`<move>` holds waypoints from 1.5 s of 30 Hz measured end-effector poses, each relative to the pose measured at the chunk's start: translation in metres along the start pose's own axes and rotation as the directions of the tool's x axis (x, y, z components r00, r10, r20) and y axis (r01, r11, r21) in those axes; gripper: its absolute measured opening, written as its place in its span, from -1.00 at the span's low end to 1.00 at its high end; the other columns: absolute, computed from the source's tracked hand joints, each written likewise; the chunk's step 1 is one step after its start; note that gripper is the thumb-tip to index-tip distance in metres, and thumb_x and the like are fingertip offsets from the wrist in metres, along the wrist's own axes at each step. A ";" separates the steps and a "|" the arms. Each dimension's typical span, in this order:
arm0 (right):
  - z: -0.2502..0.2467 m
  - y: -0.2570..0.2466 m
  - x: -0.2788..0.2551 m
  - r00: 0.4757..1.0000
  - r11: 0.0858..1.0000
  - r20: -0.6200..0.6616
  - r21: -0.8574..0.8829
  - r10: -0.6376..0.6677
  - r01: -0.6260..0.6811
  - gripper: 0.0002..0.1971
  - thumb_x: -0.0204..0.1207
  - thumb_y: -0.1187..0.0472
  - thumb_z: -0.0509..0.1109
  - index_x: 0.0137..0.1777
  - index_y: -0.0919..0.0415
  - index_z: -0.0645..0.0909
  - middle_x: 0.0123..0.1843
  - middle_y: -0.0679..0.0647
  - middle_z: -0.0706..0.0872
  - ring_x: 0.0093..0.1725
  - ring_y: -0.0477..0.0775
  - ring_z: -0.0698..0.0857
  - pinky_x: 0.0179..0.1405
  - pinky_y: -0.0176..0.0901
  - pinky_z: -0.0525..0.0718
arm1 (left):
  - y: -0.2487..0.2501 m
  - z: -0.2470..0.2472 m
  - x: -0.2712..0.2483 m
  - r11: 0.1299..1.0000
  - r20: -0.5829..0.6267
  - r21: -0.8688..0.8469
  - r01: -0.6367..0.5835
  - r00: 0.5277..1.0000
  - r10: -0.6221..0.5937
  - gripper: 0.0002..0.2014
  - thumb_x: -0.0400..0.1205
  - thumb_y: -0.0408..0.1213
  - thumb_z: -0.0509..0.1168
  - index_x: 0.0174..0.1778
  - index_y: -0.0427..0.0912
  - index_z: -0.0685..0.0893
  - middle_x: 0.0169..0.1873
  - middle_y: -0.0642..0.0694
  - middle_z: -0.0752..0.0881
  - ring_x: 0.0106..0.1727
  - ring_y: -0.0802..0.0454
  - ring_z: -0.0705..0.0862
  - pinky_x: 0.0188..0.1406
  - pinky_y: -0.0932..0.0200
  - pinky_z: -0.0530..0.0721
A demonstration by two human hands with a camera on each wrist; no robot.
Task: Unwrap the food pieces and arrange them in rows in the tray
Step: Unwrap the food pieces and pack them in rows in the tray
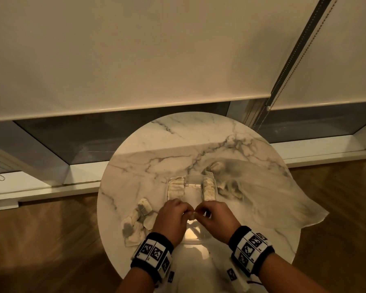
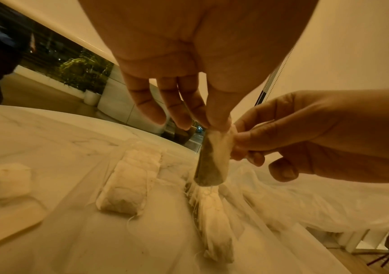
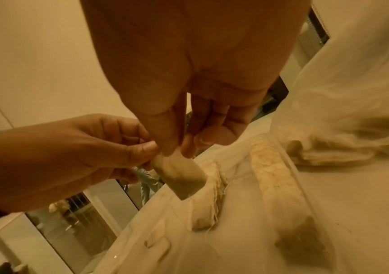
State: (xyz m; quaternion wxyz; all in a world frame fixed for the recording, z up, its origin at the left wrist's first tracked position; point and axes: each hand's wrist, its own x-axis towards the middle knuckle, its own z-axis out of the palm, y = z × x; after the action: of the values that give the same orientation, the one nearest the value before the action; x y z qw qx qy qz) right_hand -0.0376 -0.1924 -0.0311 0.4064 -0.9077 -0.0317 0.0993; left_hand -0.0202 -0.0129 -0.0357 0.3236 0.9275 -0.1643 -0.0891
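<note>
Both hands, left (image 1: 171,218) and right (image 1: 217,218), pinch one wrapped piece (image 2: 213,157) at lower centre, above a clear tray (image 1: 191,178) holding two rows.

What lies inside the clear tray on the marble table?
The clear tray holds two rows of pale pieces, at left and right, with a bare middle. Its near end is hidden behind both hands.

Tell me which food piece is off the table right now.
The piece pinched between the left hand and right hand: food piece, hanging above the tray; all others lie down.
</note>
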 end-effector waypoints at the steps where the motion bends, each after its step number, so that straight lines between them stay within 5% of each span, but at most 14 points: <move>1: 0.000 0.000 0.000 1.000 1.000 0.012 -0.006 0.006 -0.006 -0.87 0.56 -0.01 0.46 -0.02 -0.03 0.78 -0.18 -0.17 0.76 -0.17 -0.17 0.67 -0.14 -0.33 0.64 | 0.000 0.001 0.000 1.000 0.001 -0.006 -0.003 1.000 0.003 -0.86 0.68 -0.08 0.27 0.01 0.08 0.75 -0.05 0.11 0.67 0.11 0.10 0.54 0.14 0.12 0.51; 6: -0.004 0.002 0.001 0.995 0.995 0.029 0.028 0.093 -0.094 -0.88 0.54 -0.01 0.49 -0.11 -0.02 0.79 -0.25 -0.11 0.79 -0.25 -0.17 0.72 -0.16 -0.19 0.71 | 0.004 0.004 -0.003 0.998 -0.050 -0.066 0.019 0.998 -0.023 -0.84 0.68 -0.05 0.28 0.13 0.11 0.70 -0.07 0.17 0.64 0.08 0.18 0.53 0.15 0.19 0.52; 10: -0.008 0.010 0.002 0.922 0.964 -0.284 0.128 0.261 -0.234 -0.91 0.51 -0.04 0.50 -0.14 -0.09 0.80 -0.26 -0.22 0.78 -0.30 -0.22 0.71 -0.20 -0.18 0.71 | 0.003 0.003 -0.006 0.990 -0.108 -0.116 0.084 0.989 -0.097 -0.79 0.68 -0.09 0.30 0.22 0.09 0.67 -0.07 0.20 0.61 0.02 0.20 0.55 0.09 0.25 0.54; 14: -0.005 0.008 -0.001 0.962 0.953 -0.012 0.133 0.274 -0.270 -0.98 0.48 0.10 0.57 -0.17 -0.04 0.81 -0.21 -0.17 0.76 -0.26 -0.26 0.68 -0.20 -0.41 0.63 | 0.000 0.006 -0.009 0.983 -0.037 -0.113 0.143 0.988 -0.148 -0.78 0.66 -0.12 0.33 0.22 0.08 0.67 -0.02 0.20 0.60 0.02 0.20 0.58 0.05 0.33 0.53; 18: 0.003 0.016 -0.004 0.962 0.934 0.016 0.238 0.271 -0.267 -0.97 0.50 0.17 0.54 -0.12 0.02 0.76 -0.20 -0.03 0.80 -0.18 -0.09 0.77 -0.03 -0.09 0.78 | 0.000 0.013 -0.011 0.934 0.089 -0.255 0.250 0.968 -0.234 -0.67 0.56 -0.12 0.45 0.25 0.17 0.66 0.05 0.23 0.64 -0.01 0.30 0.63 -0.03 0.45 0.58; 21: 0.007 0.017 -0.007 0.961 0.889 0.056 0.368 0.271 -0.272 -0.95 0.54 0.27 0.52 -0.11 0.10 0.73 -0.23 0.13 0.81 -0.21 0.15 0.80 -0.12 0.13 0.82 | 0.002 0.022 -0.010 0.795 0.204 -0.469 0.384 0.923 -0.325 -0.66 0.53 -0.22 0.48 0.23 0.08 0.72 0.04 0.15 0.76 -0.03 0.20 0.75 0.06 0.20 0.75; 23: 0.007 0.020 -0.007 0.959 0.874 0.010 0.410 0.283 -0.262 -0.93 0.54 0.27 0.52 -0.10 0.09 0.72 -0.22 0.16 0.80 -0.19 0.20 0.80 -0.14 0.15 0.83 | 0.005 0.025 -0.010 0.719 0.228 -0.562 0.409 0.912 -0.340 -0.64 0.42 -0.21 0.49 0.16 -0.02 0.77 -0.05 0.05 0.83 -0.04 0.13 0.80 0.07 0.08 0.77; 25: 0.006 0.022 -0.007 0.948 0.830 0.000 0.484 0.318 -0.278 -0.95 0.56 0.32 0.50 -0.09 0.17 0.71 -0.20 0.26 0.79 -0.21 0.23 0.79 -0.13 0.19 0.83 | 0.007 0.026 -0.008 0.678 0.228 -0.610 0.410 0.911 -0.345 -0.71 0.39 -0.20 0.48 0.04 0.01 0.80 -0.12 0.04 0.85 -0.07 0.13 0.80 -0.08 0.16 0.74; 28: 0.003 0.022 -0.009 0.939 0.761 0.037 0.576 0.341 -0.299 -0.97 0.57 0.37 0.48 -0.08 0.26 0.71 -0.16 0.36 0.77 -0.24 0.17 0.77 -0.11 0.18 0.84 | 0.011 0.028 -0.007 0.685 0.181 -0.612 0.396 0.913 -0.366 -0.88 0.51 -0.27 0.49 -0.09 0.04 0.80 -0.21 0.05 0.85 -0.14 0.16 0.80 -0.21 0.27 0.68; 30: 0.001 0.022 -0.011 0.944 0.755 0.036 0.590 0.328 -0.285 -0.97 0.57 0.33 0.49 -0.04 0.21 0.72 -0.18 0.25 0.79 -0.25 0.12 0.78 -0.16 0.06 0.83 | 0.011 0.032 -0.005 0.695 0.153 -0.606 0.388 0.914 -0.377 -0.93 0.54 -0.26 0.49 -0.12 0.02 0.80 -0.23 0.03 0.85 -0.14 0.13 0.81 -0.09 0.15 0.77; 34: 0.001 0.027 -0.012 0.965 0.854 -0.049 0.479 0.258 -0.204 -0.91 0.55 0.24 0.52 -0.10 0.00 0.78 -0.22 -0.05 0.80 -0.23 -0.06 0.72 -0.22 -0.10 0.76 | 0.014 0.036 -0.004 0.731 0.139 -0.579 0.361 0.927 -0.347 -0.96 0.56 -0.23 0.49 -0.15 0.02 0.80 -0.25 0.03 0.84 -0.15 0.12 0.81 0.01 0.09 0.79; 37: 0.001 0.033 -0.011 0.966 0.885 -0.067 0.422 0.249 -0.198 -0.90 0.51 0.21 0.56 -0.12 -0.06 0.81 -0.16 -0.07 0.79 -0.23 -0.15 0.67 -0.16 -0.22 0.67 | 0.017 0.039 -0.003 0.762 0.134 -0.546 0.347 0.935 -0.329 -0.96 0.55 -0.18 0.50 -0.20 0.04 0.78 -0.28 0.06 0.82 -0.20 0.16 0.80 -0.09 0.22 0.76; 41: -0.002 0.047 -0.013 0.940 0.930 -0.127 0.238 0.317 -0.282 -0.78 0.48 0.08 0.57 0.11 -0.08 0.71 -0.01 -0.05 0.66 -0.14 -0.12 0.63 -0.16 -0.42 0.54 | 0.012 0.049 0.004 0.814 0.121 -0.374 0.444 0.894 -0.432 -0.93 0.54 -0.23 0.46 -0.23 0.04 0.74 -0.30 0.09 0.77 -0.21 0.19 0.74 -0.26 0.46 0.61; 45: -0.002 0.067 -0.014 0.877 0.878 -0.075 0.115 0.474 -0.465 -0.39 0.41 -0.06 0.59 0.42 0.03 0.50 0.03 0.00 0.67 -0.07 -0.08 0.66 -0.13 -0.34 0.54 | 0.006 0.062 0.013 0.812 0.162 -0.254 0.525 0.851 -0.500 -0.95 0.58 -0.22 0.44 -0.07 -0.06 0.76 -0.28 0.10 0.74 -0.23 0.21 0.69 -0.43 0.57 0.44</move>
State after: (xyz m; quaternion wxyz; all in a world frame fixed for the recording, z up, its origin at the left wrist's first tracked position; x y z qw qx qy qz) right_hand -0.0528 -0.2404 -0.0770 0.4130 -0.8722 0.2148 0.1503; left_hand -0.0264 -0.0577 -0.0807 0.4121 0.8750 0.0926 -0.2366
